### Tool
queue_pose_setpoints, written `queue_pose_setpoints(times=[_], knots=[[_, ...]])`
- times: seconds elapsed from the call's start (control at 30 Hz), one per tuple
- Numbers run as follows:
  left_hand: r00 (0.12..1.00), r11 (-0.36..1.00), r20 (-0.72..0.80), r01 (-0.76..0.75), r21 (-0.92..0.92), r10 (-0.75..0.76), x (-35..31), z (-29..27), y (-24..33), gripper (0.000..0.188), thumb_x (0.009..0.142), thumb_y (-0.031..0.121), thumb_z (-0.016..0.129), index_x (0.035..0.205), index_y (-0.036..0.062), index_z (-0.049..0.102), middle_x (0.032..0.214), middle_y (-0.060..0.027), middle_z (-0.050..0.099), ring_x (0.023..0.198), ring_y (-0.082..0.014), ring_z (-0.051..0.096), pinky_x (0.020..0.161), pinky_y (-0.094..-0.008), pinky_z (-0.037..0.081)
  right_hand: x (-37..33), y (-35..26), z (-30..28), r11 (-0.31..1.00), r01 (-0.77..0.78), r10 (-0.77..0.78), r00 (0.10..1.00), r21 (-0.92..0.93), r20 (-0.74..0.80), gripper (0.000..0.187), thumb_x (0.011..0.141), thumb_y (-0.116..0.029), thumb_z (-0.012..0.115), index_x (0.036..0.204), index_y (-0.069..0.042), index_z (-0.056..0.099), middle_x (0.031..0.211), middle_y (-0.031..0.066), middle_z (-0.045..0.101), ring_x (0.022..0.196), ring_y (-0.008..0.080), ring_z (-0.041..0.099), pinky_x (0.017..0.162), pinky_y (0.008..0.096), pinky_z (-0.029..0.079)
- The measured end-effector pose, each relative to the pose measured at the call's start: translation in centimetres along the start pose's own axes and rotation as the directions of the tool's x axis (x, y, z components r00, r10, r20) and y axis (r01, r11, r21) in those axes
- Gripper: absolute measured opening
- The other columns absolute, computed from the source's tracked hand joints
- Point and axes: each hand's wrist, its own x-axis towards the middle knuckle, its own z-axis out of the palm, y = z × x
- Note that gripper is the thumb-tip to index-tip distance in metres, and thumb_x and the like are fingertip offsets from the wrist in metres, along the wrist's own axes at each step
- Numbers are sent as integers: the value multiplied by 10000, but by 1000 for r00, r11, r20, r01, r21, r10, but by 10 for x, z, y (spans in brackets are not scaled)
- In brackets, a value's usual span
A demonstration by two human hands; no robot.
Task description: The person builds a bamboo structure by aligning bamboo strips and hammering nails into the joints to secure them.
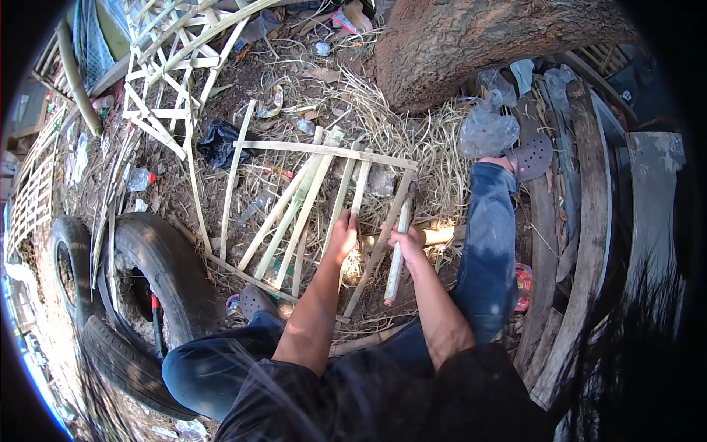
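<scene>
On the ground before me lies a rough frame of split bamboo slats, its long top crosspiece (pixel 294 147) running left to right. Several slats slant beneath it, among them a greenish slat (pixel 294 202). My left hand (pixel 343 237) is closed round a pale bamboo slat (pixel 361 184) inside the frame. In my right hand (pixel 409 243) is a thick, pale, rounded stick (pixel 395 276), gripped near its middle and tilted, with a reddish mark at its near end. A darker slat (pixel 379 239) forms the frame's right side, between my hands.
A tree trunk (pixel 471 44) rises at the far right. Old tyres (pixel 166 272) lie at the left, near a bamboo lattice (pixel 173 81). Weathered planks (pixel 585 243) line the right side. Bamboo shavings (pixel 434 140), plastic bags (pixel 490 132) and a black bag (pixel 219 144) litter the soil.
</scene>
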Motion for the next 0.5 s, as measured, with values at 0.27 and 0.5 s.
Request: queue_pose_setpoints(times=[0.27,0.5], knots=[[998,972,15,-69,225,67,3,9,-9,222,952,200,472,891,-11,503,695,-260,569,682,-440,571,592,-473,422,10,9,7,994,18,-26,997,-107,-74,335,707,1,549,1028,46,634,838,39,625,735,131,558,663,242,438],[997,936,-1,-67,345,72,-18,8,16,292,883,203,571,1059,-27,531,892,-252,614,850,-424,605,744,-467,483,-2,1,0,995,-53,52,999,-84,-10,484,708,30,538,1190,76,527,1111,157,613,980,240,613,791,297,505]])
